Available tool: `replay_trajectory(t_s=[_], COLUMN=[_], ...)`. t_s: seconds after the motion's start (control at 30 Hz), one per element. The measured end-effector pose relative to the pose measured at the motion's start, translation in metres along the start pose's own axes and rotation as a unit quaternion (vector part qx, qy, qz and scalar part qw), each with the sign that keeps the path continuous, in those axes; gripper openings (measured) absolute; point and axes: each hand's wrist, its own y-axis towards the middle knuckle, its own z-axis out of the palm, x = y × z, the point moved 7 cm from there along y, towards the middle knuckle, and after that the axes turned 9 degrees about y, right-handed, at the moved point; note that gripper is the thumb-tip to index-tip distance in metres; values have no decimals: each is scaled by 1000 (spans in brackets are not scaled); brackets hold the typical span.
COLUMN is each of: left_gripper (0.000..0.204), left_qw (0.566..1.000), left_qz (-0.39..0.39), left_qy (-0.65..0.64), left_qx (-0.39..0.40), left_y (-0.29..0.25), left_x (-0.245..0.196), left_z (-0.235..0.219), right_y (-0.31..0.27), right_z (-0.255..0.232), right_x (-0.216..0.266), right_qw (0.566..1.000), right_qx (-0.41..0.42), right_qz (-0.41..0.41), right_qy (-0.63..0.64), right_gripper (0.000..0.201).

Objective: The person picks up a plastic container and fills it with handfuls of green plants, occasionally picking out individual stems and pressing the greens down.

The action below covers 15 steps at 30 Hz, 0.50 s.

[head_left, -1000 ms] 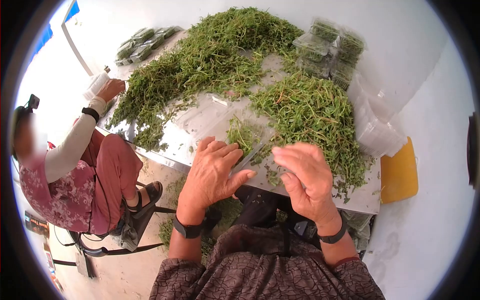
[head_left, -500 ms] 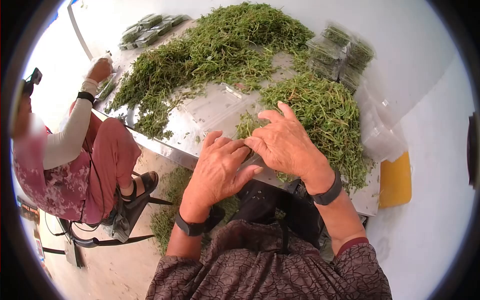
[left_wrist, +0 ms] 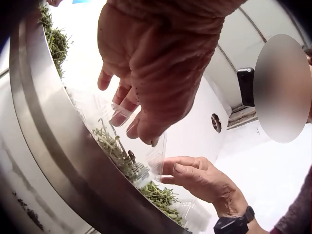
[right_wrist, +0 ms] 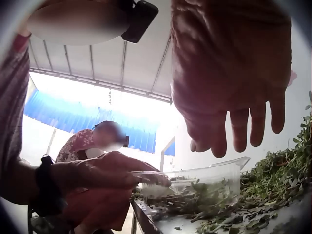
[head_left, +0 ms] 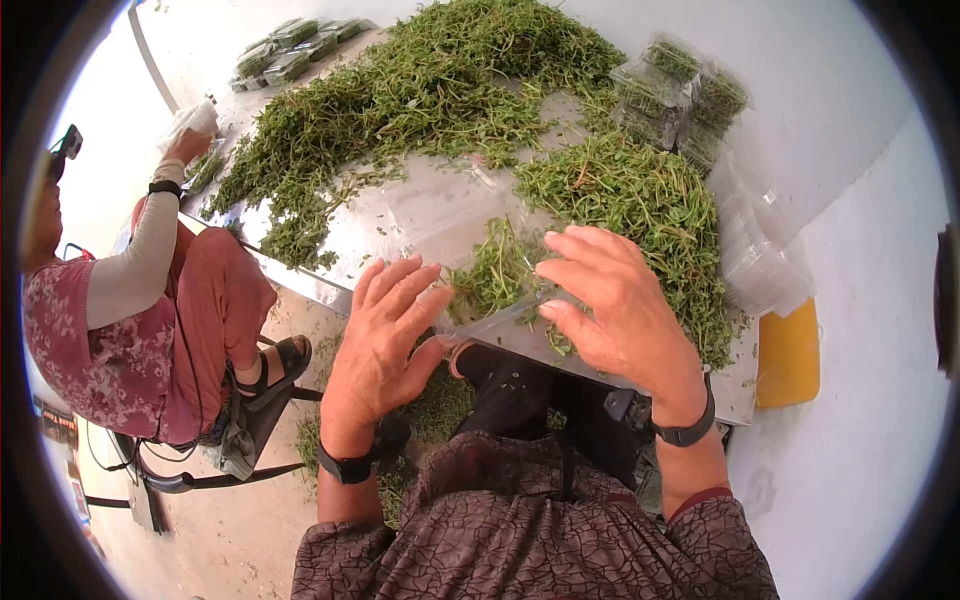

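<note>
A clear plastic box [head_left: 492, 322] stands at the table's near edge with a small bunch of green leafy stems [head_left: 497, 262] in it. My left hand [head_left: 385, 335] is at the box's left side, fingers straight and spread, and its fingertips overlap the rim in the right wrist view. On the other side my right hand [head_left: 628, 315] has its fingers extended, with nothing between them. From the left wrist, the right fingertips appear right at the clear wall [left_wrist: 158, 153] of the box. The right wrist view shows the greens low inside the box [right_wrist: 231, 170].
Beside the box on the right lies a heap of greens [head_left: 630, 215]; a larger heap [head_left: 430, 95] covers the back. Filled boxes [head_left: 665, 95] and nested clear boxes [head_left: 755, 245] stand far right, near a yellow object [head_left: 788, 355]. Another person [head_left: 130, 320] sits at the left.
My right hand first came left over the box to meet the left hand, then drew back right. My left hand has shifted slightly left, and more of the greens in the box shows between the hands.
</note>
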Motion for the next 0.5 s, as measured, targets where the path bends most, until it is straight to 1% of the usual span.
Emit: replay_trajectory(t_s=[0.03,0.07,0.13,0.17,0.2,0.27,0.3,0.33,0.4,0.43,0.5], left_gripper=[49,49,47,44,44,41,41,41,41,39,38], left_qw=[1000,999,998,997,997,994,994,994,994,993,990], left_qz=[5,7,32,22,23,13,11,2,-9,-13,-14], left_qy=[-15,-14,-2,6,4,40,39,41,43,44,46], left_qx=[-27,-28,-55,-72,-71,-102,-98,-98,-96,-111,-130], left_y=[2,2,4,5,5,3,4,6,7,8,8], left_x=[-4,-6,-13,-18,-20,-22,-25,-26,-27,-25,-22], left_z=[-2,2,5,4,6,7,7,6,9,12,18], right_y=[-3,-5,-8,-9,-10,-11,-13,-12,-9,-8,-9], right_z=[1,3,7,9,11,14,16,17,16,17,23], right_x=[2,2,3,2,2,2,1,3,11,14,18], right_qw=[1000,1000,999,998,997,996,995,995,995,995,997], right_qx=[-1,-2,-4,-11,-17,-19,-21,-19,-37,-37,-20], right_qz=[0,12,25,36,47,61,74,77,58,57,68], right_qy=[0,-11,-23,-45,-65,-64,-63,-61,-67,-67,5], right_gripper=[31,30,29,29,29,29,30,30,34,34,36])
